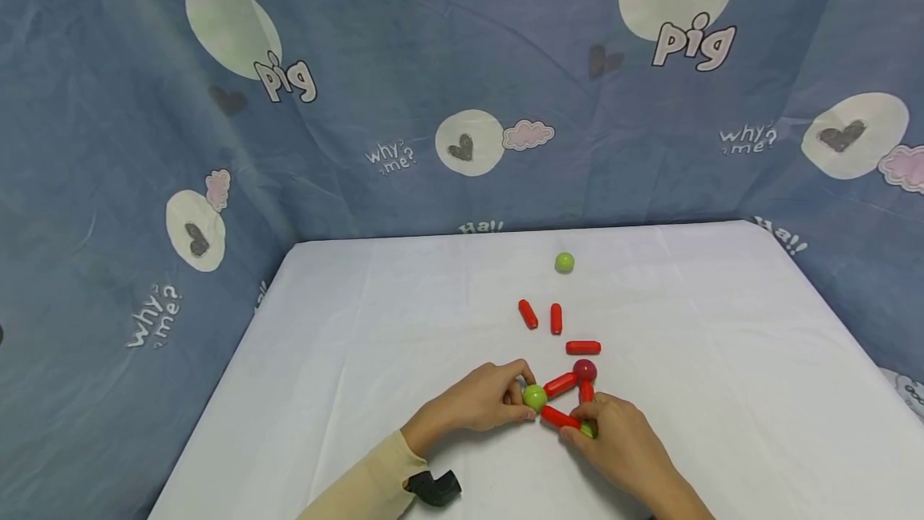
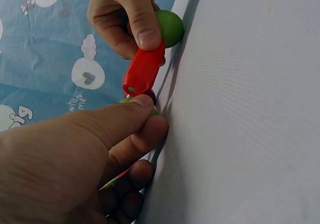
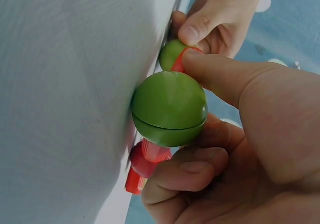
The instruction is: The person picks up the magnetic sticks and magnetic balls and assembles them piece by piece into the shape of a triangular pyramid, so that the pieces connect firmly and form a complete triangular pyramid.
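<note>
Red rods [image 1: 560, 383] total six on the white worktop [image 1: 397, 327]: three loose rods [image 1: 583, 347] and three set roughly in a triangle with one crimson ball [image 1: 585, 370] and two green balls [image 3: 170, 108]; a third green ball [image 1: 565, 262] lies well apart beyond the loose rods. Left hand [image 1: 476, 400] pinches the triangle's left green ball [image 1: 535, 398]; right hand [image 1: 624, 444] grips the near rod [image 1: 560, 417] beside the other green ball.

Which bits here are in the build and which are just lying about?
In the build:
left green ball, pinched by the left hand
front red rod, held in the right hand
right green ball
crimson ball
two red rods meeting the crimson ball

Lying about, maybe spares:
three loose red rods
far green ball
</note>
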Motion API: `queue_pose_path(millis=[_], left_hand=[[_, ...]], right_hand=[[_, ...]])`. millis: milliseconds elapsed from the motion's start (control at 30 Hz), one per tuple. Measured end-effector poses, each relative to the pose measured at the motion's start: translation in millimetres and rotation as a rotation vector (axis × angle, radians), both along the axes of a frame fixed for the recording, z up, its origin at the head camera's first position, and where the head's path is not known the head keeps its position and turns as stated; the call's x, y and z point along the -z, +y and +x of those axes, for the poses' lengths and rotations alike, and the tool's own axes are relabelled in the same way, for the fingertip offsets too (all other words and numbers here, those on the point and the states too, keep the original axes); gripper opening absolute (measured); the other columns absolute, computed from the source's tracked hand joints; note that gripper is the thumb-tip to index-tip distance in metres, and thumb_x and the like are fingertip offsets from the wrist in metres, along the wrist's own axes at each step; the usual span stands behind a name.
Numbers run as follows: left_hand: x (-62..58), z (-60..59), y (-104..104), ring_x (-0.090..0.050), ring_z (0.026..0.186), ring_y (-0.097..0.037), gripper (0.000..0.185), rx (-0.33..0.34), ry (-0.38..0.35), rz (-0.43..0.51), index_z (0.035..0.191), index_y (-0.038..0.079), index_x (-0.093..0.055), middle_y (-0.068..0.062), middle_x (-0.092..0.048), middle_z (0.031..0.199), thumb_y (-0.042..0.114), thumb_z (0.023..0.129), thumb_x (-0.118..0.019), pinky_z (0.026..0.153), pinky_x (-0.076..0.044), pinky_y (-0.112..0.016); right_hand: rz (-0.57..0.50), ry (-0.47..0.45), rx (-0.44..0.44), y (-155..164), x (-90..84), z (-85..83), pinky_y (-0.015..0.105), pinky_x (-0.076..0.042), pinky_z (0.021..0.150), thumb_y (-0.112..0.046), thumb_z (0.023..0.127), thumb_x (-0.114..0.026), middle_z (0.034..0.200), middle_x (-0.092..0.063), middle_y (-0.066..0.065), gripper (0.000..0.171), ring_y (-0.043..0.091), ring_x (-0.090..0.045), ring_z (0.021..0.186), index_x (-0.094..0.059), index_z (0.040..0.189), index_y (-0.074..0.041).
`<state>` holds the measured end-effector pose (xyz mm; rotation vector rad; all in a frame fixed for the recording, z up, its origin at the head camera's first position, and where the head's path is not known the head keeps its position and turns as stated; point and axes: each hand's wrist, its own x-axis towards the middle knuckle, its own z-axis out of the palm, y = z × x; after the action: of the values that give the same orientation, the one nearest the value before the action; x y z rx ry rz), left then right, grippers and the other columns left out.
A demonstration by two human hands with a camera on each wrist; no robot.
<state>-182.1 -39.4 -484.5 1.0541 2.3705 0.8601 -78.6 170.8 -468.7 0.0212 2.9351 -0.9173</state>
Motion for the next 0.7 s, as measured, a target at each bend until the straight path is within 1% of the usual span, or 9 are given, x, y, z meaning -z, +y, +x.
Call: queue_pose_path(millis=[133, 333, 700], left_hand=[[-1.3, 0.0, 0.2, -0.053, 0.063, 0.007, 0.031, 0.001, -0.005, 0.005, 0.114, 0.016, -0.060, 0.016, -0.067, 0.072, 0.025, 0.091, -0.079, 0.064, -0.044, -0.013], [0.5, -0.2, -0.5, -0.053, 0.063, 0.008, 0.032, 0.006, 0.000, 0.012, 0.115, 0.016, -0.060, 0.016, -0.068, 0.073, 0.026, 0.091, -0.079, 0.063, -0.045, -0.012], [1.0, -0.4, -0.4, -0.054, 0.063, 0.008, 0.031, 0.007, -0.018, 0.017, 0.113, 0.017, -0.060, 0.016, -0.068, 0.073, 0.027, 0.091, -0.079, 0.063, -0.045, -0.013]], right_hand=[[-0.006, 0.006, 0.010, 0.6, 1.1, -1.0, 0.022, -0.033, 0.056, -0.024, 0.076, -0.090, 0.069, -0.052, -0.007, 0.020, 0.009, -0.044, 0.064, -0.080, 0.086, -0.011], [-0.008, 0.012, 0.019, 0.9, 1.9, -1.9, 0.022, -0.033, 0.055, -0.023, 0.076, -0.090, 0.066, -0.049, -0.006, 0.017, 0.009, -0.043, 0.062, -0.078, 0.082, -0.013], [-0.008, 0.045, 0.007, 1.4, 1.8, -1.6, 0.021, -0.033, 0.054, -0.020, 0.077, -0.089, 0.066, -0.048, -0.006, 0.016, 0.008, -0.041, 0.060, -0.074, 0.078, -0.014]])
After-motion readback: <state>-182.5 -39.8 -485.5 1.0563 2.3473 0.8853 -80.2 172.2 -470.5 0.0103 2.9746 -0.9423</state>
